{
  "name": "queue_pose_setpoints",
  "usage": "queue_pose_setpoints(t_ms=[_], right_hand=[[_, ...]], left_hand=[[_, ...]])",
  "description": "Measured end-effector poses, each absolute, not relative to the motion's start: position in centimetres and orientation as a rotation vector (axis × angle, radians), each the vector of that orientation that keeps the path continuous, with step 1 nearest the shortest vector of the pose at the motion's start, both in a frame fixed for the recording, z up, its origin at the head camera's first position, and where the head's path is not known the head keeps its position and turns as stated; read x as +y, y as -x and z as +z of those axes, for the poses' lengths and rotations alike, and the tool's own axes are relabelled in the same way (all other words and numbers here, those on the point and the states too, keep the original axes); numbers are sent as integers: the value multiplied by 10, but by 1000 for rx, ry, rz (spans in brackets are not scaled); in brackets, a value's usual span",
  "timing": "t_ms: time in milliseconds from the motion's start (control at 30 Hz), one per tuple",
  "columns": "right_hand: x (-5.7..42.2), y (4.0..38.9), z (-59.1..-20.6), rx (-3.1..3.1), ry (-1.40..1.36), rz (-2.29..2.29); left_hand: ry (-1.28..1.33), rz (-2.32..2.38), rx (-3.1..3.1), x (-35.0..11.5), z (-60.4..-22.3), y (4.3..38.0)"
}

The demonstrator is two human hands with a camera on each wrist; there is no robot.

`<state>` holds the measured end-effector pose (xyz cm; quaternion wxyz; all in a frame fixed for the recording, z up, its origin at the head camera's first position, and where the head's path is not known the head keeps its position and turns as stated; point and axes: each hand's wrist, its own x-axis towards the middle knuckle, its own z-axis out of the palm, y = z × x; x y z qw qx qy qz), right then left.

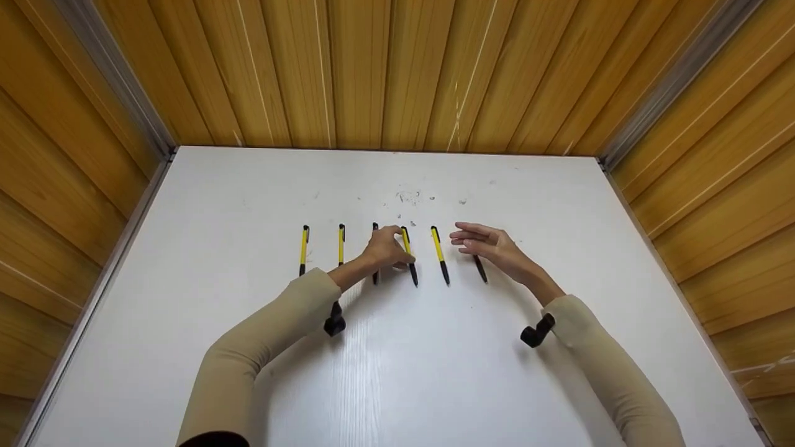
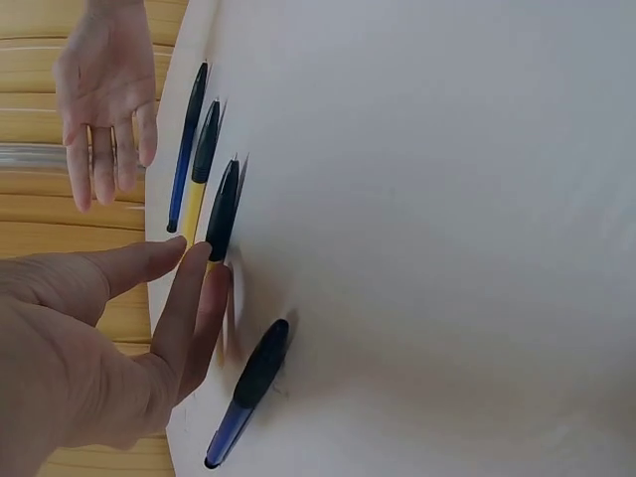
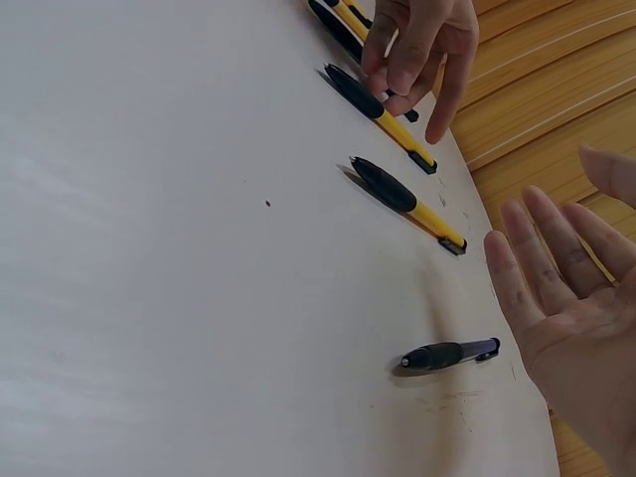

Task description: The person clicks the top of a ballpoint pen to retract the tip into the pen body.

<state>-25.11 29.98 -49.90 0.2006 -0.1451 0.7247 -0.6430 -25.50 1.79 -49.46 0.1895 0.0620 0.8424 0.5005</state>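
Several pens lie side by side in a row. My left hand (image 1: 386, 248) is over the middle of the row, at a yellow pen (image 1: 407, 242) with a black grip. Its thumb and index finger are apart, the thumb overlapping that pen in the head view. Under the same hand, a dark blue pen (image 1: 375, 277) is partly covered. My right hand (image 1: 490, 245) hovers at the row's right end, fingers extended and nothing in them. Below it lies another blue pen (image 3: 447, 355), its upper part hidden from the head view. Between the hands is a yellow pen (image 1: 440, 254).
Two more yellow pens (image 1: 304, 248) lie on the left, their lower ends partly behind the left forearm. Small dark marks (image 1: 408, 197) dot the white table (image 1: 435, 372) beyond the row. Wood-patterned panels (image 1: 385, 74) wall the back and both sides.
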Motion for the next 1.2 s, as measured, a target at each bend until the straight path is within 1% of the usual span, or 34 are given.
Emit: queue_pose_setpoints(t_ms=[300,667,900,1200], right_hand=[[302,249,-502,2011,403,-1810],[306,249,-506,2018,400,-1803],[307,249,-504,1973,397,-1835],[309,250,-502,1982,357,-1833]], left_hand=[[-155,1101,2648,37,-497,260],[-202,1069,2662,40,-497,261],[-207,1228,2533,35,-495,259],[-162,1753,2077,18,-486,250]])
